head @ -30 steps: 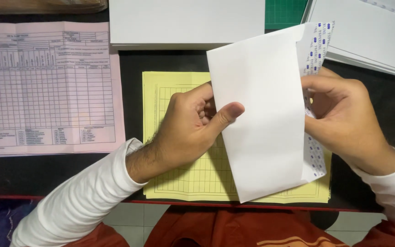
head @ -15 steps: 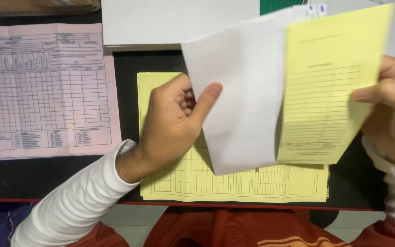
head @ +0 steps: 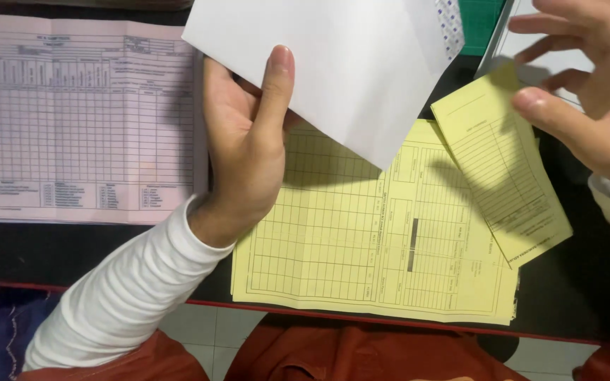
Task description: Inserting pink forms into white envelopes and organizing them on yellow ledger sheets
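Two bare hands are working above a dark desk [head: 72,247] edged in red. Left hand [head: 245,144] is grasping a white envelope [head: 333,67], thumb lying along its near face and fingers hidden behind it; the envelope is being held clear of the desk, its long axis running from upper left to lower right, one corner pointing down toward the yellow papers and its patterned inner flap [head: 450,25] showing at the upper right end. Whether anything is remaining inside the envelope cannot be told, since its mouth is turning away from the camera. Right hand [head: 587,92] is hovering open, fingers spread and thumb extended, gripping nothing; it is sitting just above the upper end of a small yellow slip [head: 503,166]. That slip is lying apart from the envelope, tilted, its long axis running from upper left to lower right, its lower part overlapping a large yellow ruled form [head: 361,247] that is resting flat with its long side roughly parallel to the desk's near edge. Left of the hand a pink ruled form [head: 72,120] is lying flat, well apart from the slip. White sheets [head: 524,49] are lying at the upper right, partly under the right hand. White ribbed sleeves are covering both forearms.
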